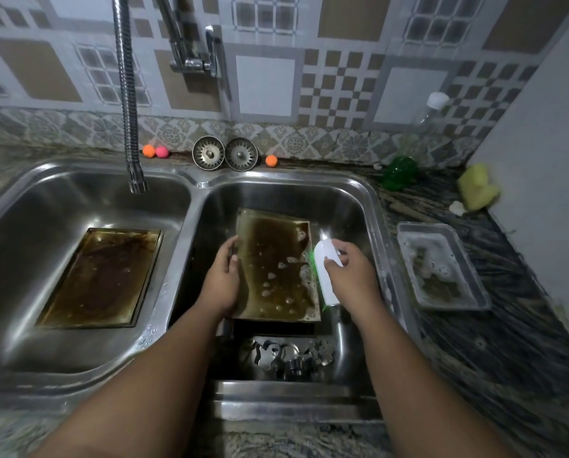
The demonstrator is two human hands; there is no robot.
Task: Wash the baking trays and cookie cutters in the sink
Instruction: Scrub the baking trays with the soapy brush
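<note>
Scrub step, right basin (352,209). My left hand (222,276) is clamped on the left edge of the stained baking tray (276,259), which looks propped up off the basin floor, likely so it stays put under scrubbing and suds drain off. Right hand (349,272) is wrapped round a white brush (324,276), green bristles at the tray's right edge; foam patches sit on that side. Second tray (101,279) lies flat in the left basin (45,209) near the faucet hose (128,110), probably queued for rinsing or soaking. Cookie cutters (289,355) are piled at the near end of the right basin, apparently unwashed. The soapy container (473,271) on the tabletop sits just right of the sink, handy for dipping the brush.
</note>
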